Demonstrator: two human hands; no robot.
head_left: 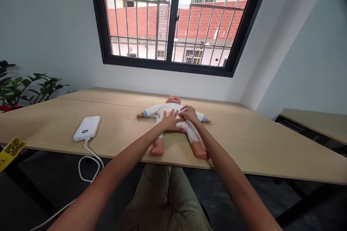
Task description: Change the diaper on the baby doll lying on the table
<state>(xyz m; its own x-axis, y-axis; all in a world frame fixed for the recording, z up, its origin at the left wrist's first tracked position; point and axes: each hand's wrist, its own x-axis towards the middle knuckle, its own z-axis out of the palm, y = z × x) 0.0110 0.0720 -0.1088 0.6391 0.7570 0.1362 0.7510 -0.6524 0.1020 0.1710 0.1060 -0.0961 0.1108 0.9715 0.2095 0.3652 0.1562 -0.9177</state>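
Note:
A baby doll (174,99) lies on its back on the wooden table (244,140), head away from me and bare feet near the front edge. It wears a white outfit (157,109) with blue cuffs. My left hand (170,121) rests on the doll's belly with fingers spread. Beside it, my right hand (189,112) has its fingers pinched together at the front of the outfit, on the doll's right-hand side in view. What those fingertips hold is too small to be sure of, though they touch the cloth.
A white power bank (87,128) lies on the left of the table, its white cable (89,157) hanging over the front edge. A leafy plant (29,88) stands at far left. Behind the table is a barred window (173,18). Another table (314,124) stands at right.

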